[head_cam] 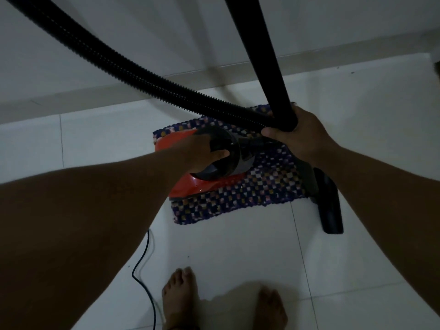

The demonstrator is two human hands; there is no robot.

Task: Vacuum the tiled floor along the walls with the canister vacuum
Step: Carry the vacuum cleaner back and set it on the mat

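Observation:
A red canister vacuum with a black top sits on a checkered woven mat on the white tiled floor. My left hand grips the black handle on top of the canister. My right hand is closed around the smooth black wand where the ribbed black hose meets it. The wand rises out of the top of the view. A black nozzle lies on the floor at the mat's right edge, partly behind my right forearm.
A pale skirting runs along the white wall behind the mat. The black power cord snakes over the tiles at lower left. My two bare feet stand just in front of the mat. The room is dim.

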